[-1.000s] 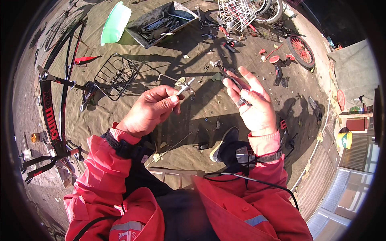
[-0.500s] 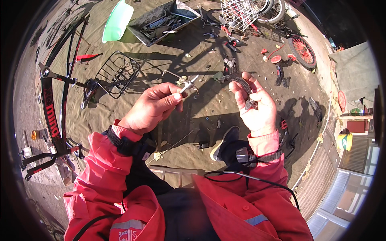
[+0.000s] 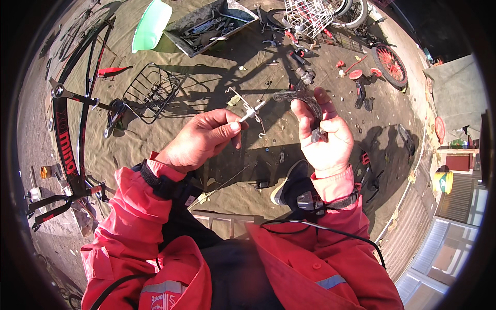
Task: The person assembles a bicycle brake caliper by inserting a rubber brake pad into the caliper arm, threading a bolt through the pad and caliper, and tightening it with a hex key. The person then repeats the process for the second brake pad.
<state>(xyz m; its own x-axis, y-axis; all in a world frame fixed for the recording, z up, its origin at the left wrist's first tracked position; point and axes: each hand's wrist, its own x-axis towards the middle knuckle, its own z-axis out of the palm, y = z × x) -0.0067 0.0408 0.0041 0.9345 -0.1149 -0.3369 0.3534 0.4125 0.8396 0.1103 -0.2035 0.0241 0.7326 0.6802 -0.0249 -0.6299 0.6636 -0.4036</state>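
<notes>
My left hand [image 3: 199, 139] pinches a silvery bolt [image 3: 251, 112] between thumb and forefinger. Crossing that bolt is a thin wire spring [image 3: 262, 124], bent out to both sides with hooked ends. To the right, my right hand [image 3: 333, 142] has its fingers curled round a dark curved metal arm [image 3: 311, 106], which looks like part of a bicycle brake caliper. The arm's forked end points left toward the bolt, a short gap apart. My fingers and palm hide some of its lower end.
A bicycle frame [image 3: 63, 129] and a black wire rack [image 3: 150, 93] lie left on the ground cloth. Farther off are a green basin [image 3: 151, 27], a metal tray of tools [image 3: 181, 39], a white basket [image 3: 310, 18] and a red-spoked wheel [image 3: 390, 67]. Small parts lie scattered below my hands.
The bolt has turned in my left fingers, so the spring's hooked arms now point up-left and down-right. The brake arm has tilted slightly in my right hand.
</notes>
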